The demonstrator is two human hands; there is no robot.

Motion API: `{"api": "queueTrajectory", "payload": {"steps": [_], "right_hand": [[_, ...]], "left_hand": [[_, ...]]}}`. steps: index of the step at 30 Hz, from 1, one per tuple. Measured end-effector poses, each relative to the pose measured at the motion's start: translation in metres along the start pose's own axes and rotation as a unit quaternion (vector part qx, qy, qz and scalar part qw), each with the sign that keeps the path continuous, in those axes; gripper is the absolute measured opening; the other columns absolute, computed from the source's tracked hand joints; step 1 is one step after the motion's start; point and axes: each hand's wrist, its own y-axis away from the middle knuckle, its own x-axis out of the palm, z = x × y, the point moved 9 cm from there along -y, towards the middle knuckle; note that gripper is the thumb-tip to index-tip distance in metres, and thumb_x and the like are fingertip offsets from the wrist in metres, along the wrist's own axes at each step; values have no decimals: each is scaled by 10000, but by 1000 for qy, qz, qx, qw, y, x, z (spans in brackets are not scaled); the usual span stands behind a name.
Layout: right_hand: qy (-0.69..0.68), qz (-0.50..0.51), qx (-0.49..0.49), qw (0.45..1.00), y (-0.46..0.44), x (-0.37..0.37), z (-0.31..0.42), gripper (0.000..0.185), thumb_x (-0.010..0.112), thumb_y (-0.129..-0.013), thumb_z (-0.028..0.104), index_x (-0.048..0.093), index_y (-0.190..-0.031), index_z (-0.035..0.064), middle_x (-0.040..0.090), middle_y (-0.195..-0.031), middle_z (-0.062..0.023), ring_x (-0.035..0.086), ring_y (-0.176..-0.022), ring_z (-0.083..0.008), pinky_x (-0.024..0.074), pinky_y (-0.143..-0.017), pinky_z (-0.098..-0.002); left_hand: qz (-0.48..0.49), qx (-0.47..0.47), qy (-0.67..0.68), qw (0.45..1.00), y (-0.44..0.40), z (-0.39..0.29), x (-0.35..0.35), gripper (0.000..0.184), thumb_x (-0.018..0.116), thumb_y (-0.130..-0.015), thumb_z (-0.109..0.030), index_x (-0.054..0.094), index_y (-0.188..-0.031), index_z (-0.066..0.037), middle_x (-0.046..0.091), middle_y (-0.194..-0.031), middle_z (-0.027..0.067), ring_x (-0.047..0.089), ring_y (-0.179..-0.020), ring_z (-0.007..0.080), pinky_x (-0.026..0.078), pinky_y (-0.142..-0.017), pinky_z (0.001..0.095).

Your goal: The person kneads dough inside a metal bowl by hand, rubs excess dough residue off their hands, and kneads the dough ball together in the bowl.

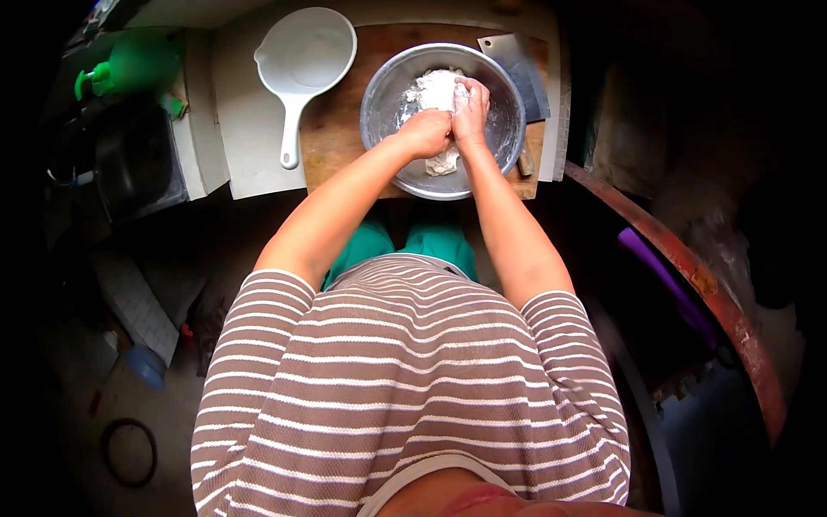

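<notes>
A round metal bowl holds white floury dough, with a further lump near its front wall. My left hand is inside the bowl, its fingers curled in against the dough. Beside it on the right, my right hand presses on the dough with its fingers bent together and dusted white. The two hands nearly meet at the bowl's middle. Part of the dough is hidden beneath them.
The bowl stands on a wooden board. Left of it lies a white long-handled scoop. A metal scraper is at the right, with a wooden handle nearby. A green pump bottle stands far left.
</notes>
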Motion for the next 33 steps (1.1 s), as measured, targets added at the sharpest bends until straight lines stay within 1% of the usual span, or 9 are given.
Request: {"api": "queueTrajectory", "payload": {"steps": [5, 9, 14, 17, 19, 24, 29, 31, 33], "right_hand": [[139, -8, 49, 989, -4, 4, 12, 185, 577, -902, 214, 625, -1050, 114, 541, -1162, -98, 490, -1116, -296, 347, -1000, -392], [-2, 59, 76, 995, -16, 12, -25, 219, 584, -902, 210, 648, -1067, 81, 527, -1196, -105, 504, -1127, -264, 380, -1010, -359], [-42, 14, 58, 997, -10, -29, 15, 203, 649, -823, 43, 649, -1027, 44, 607, -1054, -106, 623, -944, -212, 491, -881, -322], [36, 7, 102, 994, -17, -21, -9, 268, 661, -848, 185, 637, -1085, 62, 638, -1090, -154, 623, -1009, -304, 479, -908, -383], [116, 36, 142, 983, -23, -5, -17, 385, 668, -843, 322, 628, -1130, 67, 633, -1131, -179, 611, -1044, -335, 467, -921, -408], [-48, 117, 172, 977, -26, 19, -9, 364, 702, -829, 371, 700, -952, 28, 705, -899, -126, 664, -837, -245, 502, -799, -356], [-222, 118, 250, 935, -5, -28, 54, 374, 693, -859, 360, 621, -688, 34, 584, -650, -3, 492, -578, -101, 408, -550, -272], [-133, 142, 181, 964, 12, -38, 72, 364, 657, -872, 370, 601, -690, 60, 585, -663, -32, 541, -611, -161, 435, -586, -305], [125, 95, -119, 980, 37, -53, 115, 261, 635, -857, 337, 651, -844, 77, 650, -836, -75, 616, -842, -246, 462, -741, -363]], "left_hand": [[88, -94, -28, 991, -8, 20, -1, 241, 637, -781, -249, 713, -920, -68, 692, -977, 176, 656, -949, 345, 512, -840, 451], [102, -69, -83, 989, -1, -1, -15, 212, 630, -796, -264, 692, -896, -87, 678, -935, 166, 636, -952, 337, 470, -806, 508], [-53, 44, -144, 987, 45, -29, -15, 176, 616, -824, -246, 628, -920, -99, 579, -935, 105, 576, -954, 313, 435, -808, 482], [-274, -66, 29, 959, 65, 7, -35, 290, 682, -748, -148, 575, -1010, -84, 530, -997, 139, 522, -1003, 354, 426, -838, 452], [-279, -99, 4, 955, 50, 24, -33, 504, 722, -747, -158, 523, -1200, -61, 546, -1098, 168, 511, -1105, 357, 428, -910, 453], [-233, -263, 517, 781, 16, 105, 3, 908, 848, -664, -245, 373, -1399, -3, 447, -1335, 208, 479, -1224, 295, 449, -976, 373], [-299, -89, 193, 930, 58, -1, -72, 725, 884, -553, -212, 534, -1170, -63, 473, -1172, 172, 501, -1116, 355, 441, -951, 415], [-292, -48, 106, 949, 77, -34, -65, 741, 867, -566, -174, 505, -1205, -76, 445, -1228, 178, 460, -1161, 383, 407, -981, 447], [-299, 7, 41, 953, 94, -61, -60, 769, 848, -598, -154, 457, -1257, -92, 396, -1330, 198, 419, -1217, 404, 375, -1005, 472]]}}
